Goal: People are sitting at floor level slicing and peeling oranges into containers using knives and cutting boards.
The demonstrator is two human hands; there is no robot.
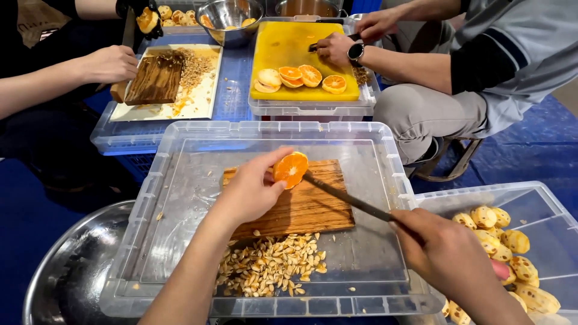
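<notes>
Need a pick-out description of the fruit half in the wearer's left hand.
Start at the nearest upturned clear bin lid with the wooden board on it. Above the board, the left hand pinches an orange fruit half, knife tip touching it. The other cut halves lie on the far yellow board.

Three cutting boards: two wooden boards (301, 204) (155, 80) and one yellow board (301, 51). Four orange fruit halves (301, 77) on the yellow board. One held fruit half (291, 169). One knife (346, 198). Three metal bowls (66, 271) (229, 18) (307, 7). One seed heap (271, 271).
</notes>
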